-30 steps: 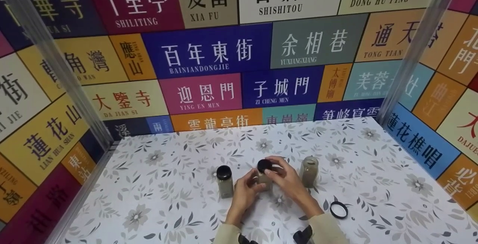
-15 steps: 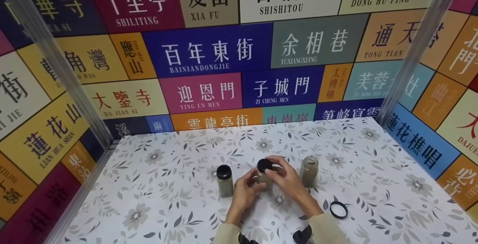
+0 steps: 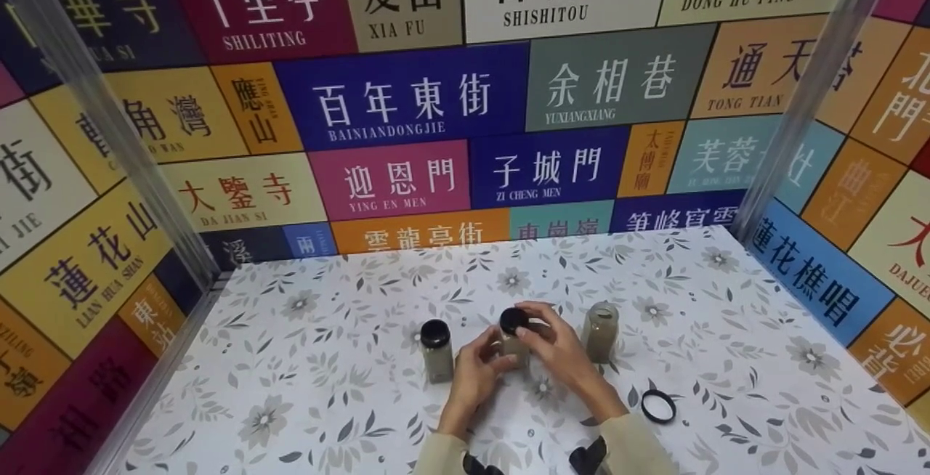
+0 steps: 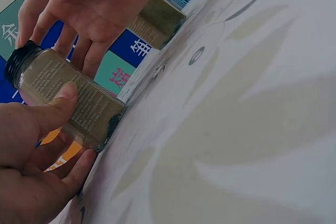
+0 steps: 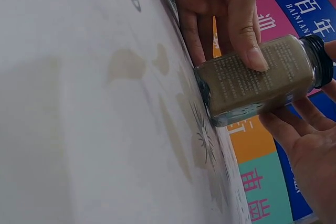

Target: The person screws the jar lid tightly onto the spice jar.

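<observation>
A square glass spice jar of grey-brown powder, with a black screw cap and fine print on its side, stands on the table between both hands. My left hand holds its body low down, thumb across the printed face in both wrist views. My right hand grips the black cap from the other side with thumb and fingers. To the left of the hands is a similar capped jar. On the right stands a third jar without a cap, its top showing a pale opening.
A black-rimmed ring or lid, pale in the middle, lies right of the right forearm. The floral-print table is bounded by walls of coloured Chinese name panels, with clear posts at the corners.
</observation>
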Tool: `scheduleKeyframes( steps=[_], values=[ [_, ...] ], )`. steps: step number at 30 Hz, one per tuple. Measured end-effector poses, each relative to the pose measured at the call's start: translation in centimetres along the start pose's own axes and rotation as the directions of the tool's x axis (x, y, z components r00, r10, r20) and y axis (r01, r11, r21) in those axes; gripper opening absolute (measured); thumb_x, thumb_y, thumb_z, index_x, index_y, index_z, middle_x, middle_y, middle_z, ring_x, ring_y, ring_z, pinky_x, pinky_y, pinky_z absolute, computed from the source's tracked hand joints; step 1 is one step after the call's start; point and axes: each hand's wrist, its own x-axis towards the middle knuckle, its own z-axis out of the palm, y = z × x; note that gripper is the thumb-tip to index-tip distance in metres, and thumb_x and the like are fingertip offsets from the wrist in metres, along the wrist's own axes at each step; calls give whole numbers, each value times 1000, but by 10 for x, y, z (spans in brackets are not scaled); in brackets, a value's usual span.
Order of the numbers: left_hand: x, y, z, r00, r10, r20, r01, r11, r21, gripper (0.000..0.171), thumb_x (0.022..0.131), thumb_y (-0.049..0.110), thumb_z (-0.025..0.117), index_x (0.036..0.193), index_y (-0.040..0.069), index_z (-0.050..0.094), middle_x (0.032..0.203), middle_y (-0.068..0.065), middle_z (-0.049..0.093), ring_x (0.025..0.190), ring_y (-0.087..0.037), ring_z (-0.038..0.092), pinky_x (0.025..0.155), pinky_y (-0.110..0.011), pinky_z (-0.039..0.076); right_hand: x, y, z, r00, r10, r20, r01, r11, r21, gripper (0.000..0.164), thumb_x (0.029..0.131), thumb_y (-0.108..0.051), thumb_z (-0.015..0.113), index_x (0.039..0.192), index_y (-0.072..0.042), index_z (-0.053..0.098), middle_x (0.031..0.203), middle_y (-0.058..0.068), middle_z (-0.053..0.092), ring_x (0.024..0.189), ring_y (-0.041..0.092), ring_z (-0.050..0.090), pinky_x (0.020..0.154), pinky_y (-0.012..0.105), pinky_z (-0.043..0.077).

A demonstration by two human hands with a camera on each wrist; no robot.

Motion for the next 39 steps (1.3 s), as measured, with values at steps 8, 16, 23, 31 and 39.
scheduleKeyframes(
  steps=[8,16,23,31,39],
  values=[
    [0,-1,-1,1000,-18,0,18,1000,0,60,82,-4,75,136,-14,51,135,-31,59,118,-42,64,101,-40,56,-1,-1,-1,1000,12,3,-12,1000,-27,46,97,-15,64,140,-9,52,133,19,59,119,34,64,92,21,55],
    [1,1,-1,1000,-5,2,5,1000,-2,60,82,-3,75,136,-14,51,134,-31,59,118,-41,65,100,-41,56,0,-3,-2,1000,9,10,-9,999,-35,46,97,-14,63,142,-11,53,137,20,57,121,38,63,94,21,53],
    [0,1,-1,1000,4,4,-4,1000,10,59,82,-1,76,135,-12,53,133,-30,61,117,-41,65,99,-40,57,0,-1,-2,1000,-3,25,3,1000,-17,42,98,-14,62,138,-5,54,139,20,56,124,38,60,93,18,54],
    [0,0,-1,1000,4,-6,-4,1000,13,58,82,-1,76,134,-14,54,132,-31,61,117,-41,65,99,-40,57,-1,-2,-2,999,27,23,-26,999,-27,44,97,-18,64,139,-9,53,138,19,57,124,38,60,93,20,54],
    [0,1,-1,1000,4,-2,-4,1000,4,59,82,-2,76,135,-14,53,132,-32,61,116,-41,66,97,-38,58,0,0,-2,1000,10,25,-9,999,-48,45,98,-16,63,141,-8,54,141,21,55,125,38,60,95,19,52]
  ],
)
